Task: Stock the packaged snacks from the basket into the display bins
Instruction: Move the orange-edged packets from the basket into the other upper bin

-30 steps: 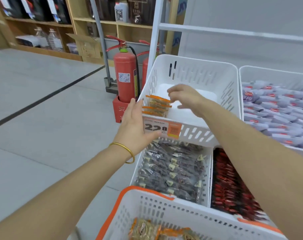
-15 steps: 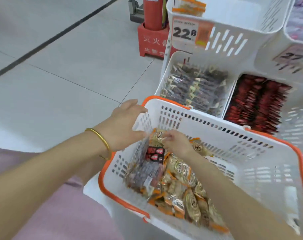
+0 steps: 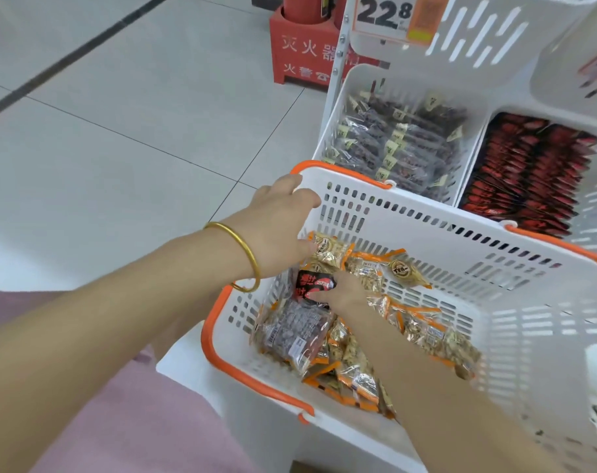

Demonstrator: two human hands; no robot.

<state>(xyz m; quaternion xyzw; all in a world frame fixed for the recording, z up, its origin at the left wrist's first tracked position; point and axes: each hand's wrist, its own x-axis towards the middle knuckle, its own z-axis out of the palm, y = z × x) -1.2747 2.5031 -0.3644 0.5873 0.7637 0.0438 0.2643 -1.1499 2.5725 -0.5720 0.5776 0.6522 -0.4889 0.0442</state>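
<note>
Red-and-black packet (image 3: 311,279) lies under the fingers of the right hand (image 3: 345,295); whether pinched, cannot tell. Left hand (image 3: 276,227) rests spread over the far-left corner of the white basket (image 3: 495,240). Gold snack packets (image 3: 423,332) are heaped inside. Filled display bins (image 3: 328,131) stand just beyond.

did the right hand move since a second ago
Yes. The right hand has come down from the bin bearing the price tag into the basket, onto the snack packets.
</note>
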